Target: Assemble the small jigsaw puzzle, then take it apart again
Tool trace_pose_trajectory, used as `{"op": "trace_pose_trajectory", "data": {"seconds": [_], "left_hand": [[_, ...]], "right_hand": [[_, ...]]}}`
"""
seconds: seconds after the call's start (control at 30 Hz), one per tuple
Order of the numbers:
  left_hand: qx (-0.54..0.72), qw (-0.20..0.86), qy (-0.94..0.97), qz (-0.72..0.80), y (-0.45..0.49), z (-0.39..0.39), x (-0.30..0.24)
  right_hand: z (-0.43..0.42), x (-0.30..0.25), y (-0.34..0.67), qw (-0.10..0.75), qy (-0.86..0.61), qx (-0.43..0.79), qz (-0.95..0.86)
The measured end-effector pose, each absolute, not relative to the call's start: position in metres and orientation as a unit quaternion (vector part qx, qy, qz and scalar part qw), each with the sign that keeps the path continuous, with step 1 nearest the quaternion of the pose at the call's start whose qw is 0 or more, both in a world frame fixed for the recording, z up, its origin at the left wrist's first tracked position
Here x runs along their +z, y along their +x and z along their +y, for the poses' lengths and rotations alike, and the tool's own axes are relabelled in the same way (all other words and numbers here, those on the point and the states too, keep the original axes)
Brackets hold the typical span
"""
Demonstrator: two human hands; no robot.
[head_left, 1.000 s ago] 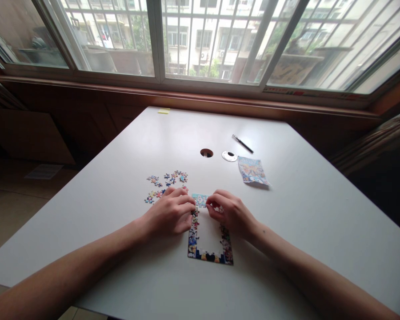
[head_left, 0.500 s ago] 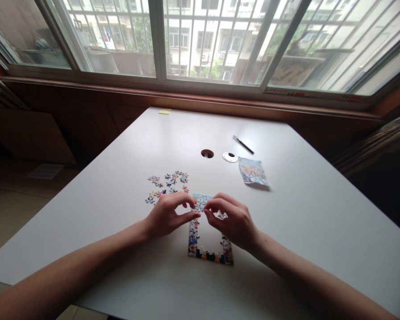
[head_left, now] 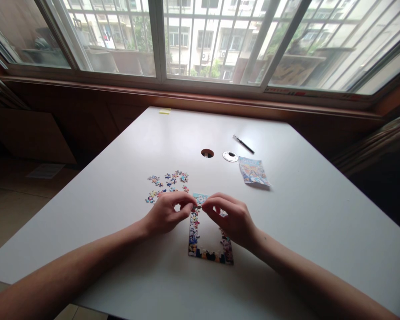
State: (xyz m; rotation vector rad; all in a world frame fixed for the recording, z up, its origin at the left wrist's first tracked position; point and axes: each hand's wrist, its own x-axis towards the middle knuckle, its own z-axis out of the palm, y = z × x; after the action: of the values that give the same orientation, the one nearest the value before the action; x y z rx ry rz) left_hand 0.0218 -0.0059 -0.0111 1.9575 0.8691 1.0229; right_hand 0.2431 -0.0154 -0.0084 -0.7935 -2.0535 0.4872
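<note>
Where the surface (head_left: 286,213) is lit by a twelve-o'clock window (head_left: 205,44), the puzzle (head_left: 193,240) is laid toward six; whether anything is grasped by left fingers (head_left: 184,196) or right fingers (head_left: 222,202) cannot be told.

Free tabletop (head_left: 220,178) between puzzle border (head_left: 193,238) and leaflet (head_left: 254,171); loose pieces (head_left: 183,177) in the way beyond the left hand (head_left: 168,211)

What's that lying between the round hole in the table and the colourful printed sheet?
In the head view, a pale round disc lies between the hole and the printed sheet.
</note>
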Motion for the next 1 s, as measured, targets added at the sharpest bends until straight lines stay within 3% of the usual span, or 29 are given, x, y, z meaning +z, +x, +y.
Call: {"op": "trace_pose_trajectory", "data": {"seconds": [0.3,0.57,1.0], "left_hand": [[0.406,0.398,0.747,0.344,0.020,-0.004,-0.018],[0.305,0.138,0.893,0.302,0.015,0.003,-0.023],[0.238,0.097,0.917,0.305,0.015,0.001,-0.022]], "right_hand": [[-0.015,-0.013,0.243,0.427,-0.318,0.169,-0.830],[0.007,-0.021,0.258,0.329,-0.402,0.195,-0.832],[0.007,-0.025,0.259,0.295,-0.398,0.188,-0.848]]}}
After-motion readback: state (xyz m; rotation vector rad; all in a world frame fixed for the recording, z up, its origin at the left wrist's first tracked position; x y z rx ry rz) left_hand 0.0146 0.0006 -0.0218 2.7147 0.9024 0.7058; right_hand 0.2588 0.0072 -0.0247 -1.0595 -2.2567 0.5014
